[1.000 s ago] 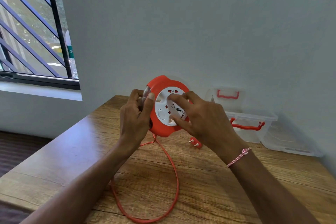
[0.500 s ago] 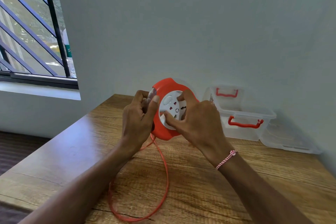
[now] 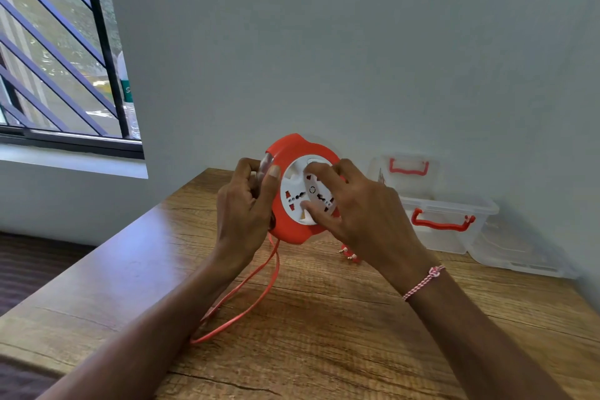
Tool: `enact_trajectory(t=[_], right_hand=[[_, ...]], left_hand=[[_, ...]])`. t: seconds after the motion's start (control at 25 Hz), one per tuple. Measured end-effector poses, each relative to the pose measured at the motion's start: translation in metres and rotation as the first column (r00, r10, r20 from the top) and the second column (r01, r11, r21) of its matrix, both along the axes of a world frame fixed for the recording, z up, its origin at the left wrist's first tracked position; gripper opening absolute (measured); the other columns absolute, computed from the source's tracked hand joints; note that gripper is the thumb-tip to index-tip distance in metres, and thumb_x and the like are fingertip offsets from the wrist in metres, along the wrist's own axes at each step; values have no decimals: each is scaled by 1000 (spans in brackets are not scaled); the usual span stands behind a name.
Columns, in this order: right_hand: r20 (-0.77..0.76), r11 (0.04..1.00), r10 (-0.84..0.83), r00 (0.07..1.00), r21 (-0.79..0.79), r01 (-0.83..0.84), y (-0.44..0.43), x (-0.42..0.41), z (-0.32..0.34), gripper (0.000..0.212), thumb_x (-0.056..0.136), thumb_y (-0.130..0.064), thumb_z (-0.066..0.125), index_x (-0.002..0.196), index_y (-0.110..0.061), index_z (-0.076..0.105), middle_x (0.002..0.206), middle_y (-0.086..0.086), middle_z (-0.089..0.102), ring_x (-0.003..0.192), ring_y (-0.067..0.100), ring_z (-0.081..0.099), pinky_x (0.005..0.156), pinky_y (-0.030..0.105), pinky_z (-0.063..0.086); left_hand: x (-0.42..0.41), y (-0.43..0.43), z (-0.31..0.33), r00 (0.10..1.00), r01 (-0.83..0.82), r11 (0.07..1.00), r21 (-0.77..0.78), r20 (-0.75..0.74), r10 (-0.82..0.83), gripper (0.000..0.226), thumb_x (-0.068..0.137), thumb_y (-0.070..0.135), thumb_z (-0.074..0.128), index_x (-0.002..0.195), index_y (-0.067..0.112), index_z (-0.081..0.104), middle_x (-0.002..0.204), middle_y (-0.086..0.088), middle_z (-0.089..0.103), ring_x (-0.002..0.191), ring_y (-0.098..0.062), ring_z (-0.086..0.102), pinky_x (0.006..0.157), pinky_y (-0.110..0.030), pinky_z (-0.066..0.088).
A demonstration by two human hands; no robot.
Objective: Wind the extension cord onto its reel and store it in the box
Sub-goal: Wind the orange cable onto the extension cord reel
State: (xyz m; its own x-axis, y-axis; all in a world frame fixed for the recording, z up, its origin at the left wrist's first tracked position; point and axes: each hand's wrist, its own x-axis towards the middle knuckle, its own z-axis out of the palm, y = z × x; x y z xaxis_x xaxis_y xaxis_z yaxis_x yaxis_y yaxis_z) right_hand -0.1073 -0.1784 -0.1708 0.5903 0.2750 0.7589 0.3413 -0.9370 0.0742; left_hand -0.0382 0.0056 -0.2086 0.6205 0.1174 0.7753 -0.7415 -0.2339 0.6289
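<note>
Now our left hand (image 3: 245, 204) is closed around the edge of the orange reel (image 3: 292, 230), thumb on the front rim, holding it upright above the wooden table (image 3: 324, 351). Our right hand (image 3: 363, 214) is not clamped on anything: its fingers are spread, and their tips press on the white socket face (image 3: 293, 191), where they turn it.

Compared with a second ago, the loop of orange cord (image 3: 256, 299) hanging from the bottom of the reel has shrunk; it lay wide across the table and now trails in a shorter, narrower loop by our left wrist. The plug (image 3: 349, 253) peeks out just under our right hand, on the table. We judge that the winding is working and is well along, with only a short length left to draw in.

Beyond the hands, the clear box (image 3: 454, 230) with red handles sits open against the wall, its lid (image 3: 406, 172) leaning behind it, well apart from the reel, so the storing step is not yet begun
</note>
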Motion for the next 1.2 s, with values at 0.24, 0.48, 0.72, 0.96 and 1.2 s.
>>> enact_trajectory(t=[0.24,0.48,0.72,0.96,1.2], right_hand=[[-1,982,-10,1000,-187,10,-3,0,0,64,92,-50,69,150,-31,50,128,10,71,92,31,77,70,39,62],[42,997,-14,999,-72,17,3,-3,-5,66,84,-61,72,139,-26,60,106,8,79,77,28,77,67,34,62],[-182,834,15,983,545,88,19,2,-13,64,79,-72,68,124,-30,50,114,1,74,81,16,75,51,4,46],[83,972,176,981,141,-186,19,-14,0,38,96,-49,64,122,-22,64,105,-1,76,75,10,71,65,16,54],[-455,857,399,797,-125,-500,31,-20,-5,26,93,-35,71,119,-36,74,105,-14,73,91,1,63,64,15,41]], left_hand=[[1,-1,1,998,23,1000,-7,-50,-23,34,97,64,50,104,30,55,89,27,74,73,-1,78,55,-20,62],[-3,-4,-1,999,21,1000,23,-42,-20,47,97,61,51,103,16,59,81,1,74,67,-16,77,53,-44,64],[-7,-8,-2,1000,-16,997,78,-20,17,38,98,62,50,101,24,56,84,10,73,71,-12,76,56,-43,65],[-2,-7,-2,994,-65,997,28,-85,68,48,97,67,47,94,20,57,72,3,67,65,-16,70,50,-39,60],[3,4,4,985,-59,997,-57,-166,49,46,94,69,48,89,24,57,72,0,69,59,-14,71,46,-34,57]])
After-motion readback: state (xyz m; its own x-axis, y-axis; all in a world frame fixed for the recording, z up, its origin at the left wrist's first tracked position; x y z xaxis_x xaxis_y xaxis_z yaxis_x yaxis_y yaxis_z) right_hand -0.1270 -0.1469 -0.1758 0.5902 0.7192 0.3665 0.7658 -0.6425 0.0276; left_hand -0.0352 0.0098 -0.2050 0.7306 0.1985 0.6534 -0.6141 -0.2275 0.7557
